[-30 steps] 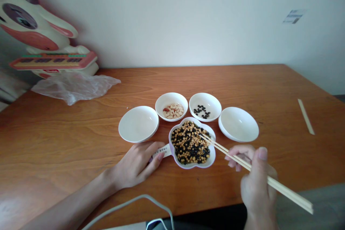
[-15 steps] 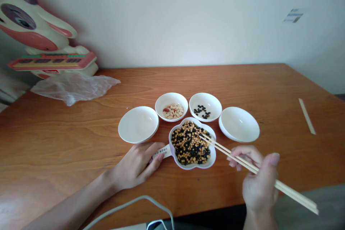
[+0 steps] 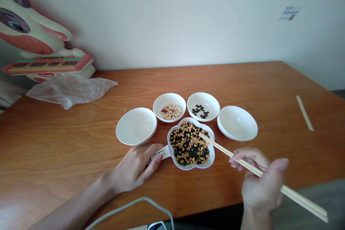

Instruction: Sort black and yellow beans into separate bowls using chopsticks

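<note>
My left hand point(image 3: 137, 167) is closed on the handle of a flower-shaped dish point(image 3: 184, 168) with a pale purple rim. Mixed black and yellow beans point(image 3: 190, 145) fill this dish. In my right hand point(image 3: 262, 183) is a pair of wooden chopsticks point(image 3: 229, 151), their tips together among the beans; whether they pinch a bean I cannot tell. Behind the dish, one white bowl point(image 3: 169, 97) has shelled peanuts point(image 3: 171, 111) in it and another bowl point(image 3: 204, 97) has some black beans point(image 3: 200, 111). An empty white bowl stands on the left point(image 3: 136, 125), another empty bowl point(image 3: 237, 124) on the right.
On the wooden table point(image 3: 67, 143), a crumpled clear plastic bag point(image 3: 71, 90) lies at the back left, before a cow-shaped toy keyboard point(image 3: 48, 64). A flat paper strip point(image 3: 304, 113) is at the far right. A pale cable point(image 3: 134, 201) loops at the front edge.
The chopsticks' two tips have come closer together over the beans, and my right thumb has shifted a little to the right. The camera view has turned slightly. My left hand keeps its hold.
</note>
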The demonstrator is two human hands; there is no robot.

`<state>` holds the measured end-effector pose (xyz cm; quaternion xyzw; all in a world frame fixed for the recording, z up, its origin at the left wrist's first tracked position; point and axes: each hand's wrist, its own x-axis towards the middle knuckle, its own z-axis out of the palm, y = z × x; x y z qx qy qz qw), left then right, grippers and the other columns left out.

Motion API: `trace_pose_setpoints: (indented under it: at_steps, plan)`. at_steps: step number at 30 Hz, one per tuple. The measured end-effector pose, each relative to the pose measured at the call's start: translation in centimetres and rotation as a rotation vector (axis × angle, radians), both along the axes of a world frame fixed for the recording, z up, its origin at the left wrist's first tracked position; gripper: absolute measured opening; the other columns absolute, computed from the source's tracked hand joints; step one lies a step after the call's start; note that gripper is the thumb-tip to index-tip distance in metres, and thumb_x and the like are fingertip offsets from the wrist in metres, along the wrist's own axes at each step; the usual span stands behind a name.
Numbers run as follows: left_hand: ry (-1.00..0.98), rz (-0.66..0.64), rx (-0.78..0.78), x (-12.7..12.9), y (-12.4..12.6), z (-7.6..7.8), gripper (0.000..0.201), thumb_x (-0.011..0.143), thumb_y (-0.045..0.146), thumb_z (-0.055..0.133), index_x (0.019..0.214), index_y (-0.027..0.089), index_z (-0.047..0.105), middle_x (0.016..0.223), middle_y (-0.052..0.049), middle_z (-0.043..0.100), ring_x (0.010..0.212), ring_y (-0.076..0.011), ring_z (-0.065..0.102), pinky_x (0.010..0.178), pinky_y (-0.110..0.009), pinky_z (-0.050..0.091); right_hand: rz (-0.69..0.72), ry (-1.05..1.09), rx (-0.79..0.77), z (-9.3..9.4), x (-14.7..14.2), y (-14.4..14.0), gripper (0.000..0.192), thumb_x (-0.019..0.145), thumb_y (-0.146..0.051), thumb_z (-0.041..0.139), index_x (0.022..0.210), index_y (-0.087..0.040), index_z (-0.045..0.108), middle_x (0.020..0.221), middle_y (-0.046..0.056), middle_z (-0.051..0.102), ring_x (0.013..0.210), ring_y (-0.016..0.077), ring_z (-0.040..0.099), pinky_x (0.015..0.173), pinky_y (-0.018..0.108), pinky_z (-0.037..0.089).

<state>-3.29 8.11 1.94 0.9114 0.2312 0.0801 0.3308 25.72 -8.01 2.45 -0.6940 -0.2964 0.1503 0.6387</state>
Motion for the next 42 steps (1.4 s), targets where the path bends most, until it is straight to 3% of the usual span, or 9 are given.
trace_pose_setpoints:
  at_steps: [8, 19, 28, 42]
  plan:
    - [-0.017, -0.002, -0.011, 0.0, 0.0, -0.1, 0.023, 0.110, 0.026, 0.042, 0.125, 0.024, 0.058, 0.110, -0.005, 0.073, 0.093, -0.0202, 0.070, 0.086, -0.032, 0.050, 0.050, 0.020, -0.031, 0.8, -0.7, 0.1, 0.090, 0.095, -0.085, 0.010, 0.067, -0.022, 0.069, 0.062, 0.005, 0.065, 0.059, 0.0189, 0.057, 0.058, 0.033, 0.041]
    - [0.007, -0.001, -0.016, -0.1, 0.0, 0.0, 0.024, 0.110, 0.027, 0.041, 0.128, 0.024, 0.058, 0.115, -0.006, 0.073, 0.097, -0.0206, 0.071, 0.089, -0.033, 0.052, 0.104, -0.060, -0.102, -1.5, 0.8, -0.4, 0.087, 0.100, -0.076, 0.011, 0.070, -0.020, 0.072, 0.060, 0.007, 0.067, 0.056, 0.0187, 0.060, 0.053, 0.032, 0.042]
    - [0.024, 0.004, 0.007, 0.0, 0.0, 0.1, 0.024, 0.110, 0.028, 0.041, 0.125, 0.023, 0.059, 0.113, -0.008, 0.074, 0.095, -0.0216, 0.071, 0.089, -0.033, 0.053, 0.059, -0.153, -0.122, 0.2, -0.4, -0.9, 0.075, 0.105, -0.066, 0.025, 0.070, -0.021, 0.074, 0.064, 0.006, 0.068, 0.059, 0.0188, 0.062, 0.057, 0.032, 0.044]
    - [0.020, 0.006, -0.008, 0.0, 0.0, -0.1, 0.024, 0.110, 0.028, 0.041, 0.127, 0.024, 0.058, 0.113, -0.005, 0.073, 0.096, -0.0201, 0.070, 0.088, -0.032, 0.052, 0.086, -0.139, -0.065, -0.7, 0.4, -0.8, 0.091, 0.099, -0.078, 0.007, 0.072, -0.020, 0.072, 0.064, 0.008, 0.068, 0.058, 0.0200, 0.061, 0.054, 0.034, 0.044]
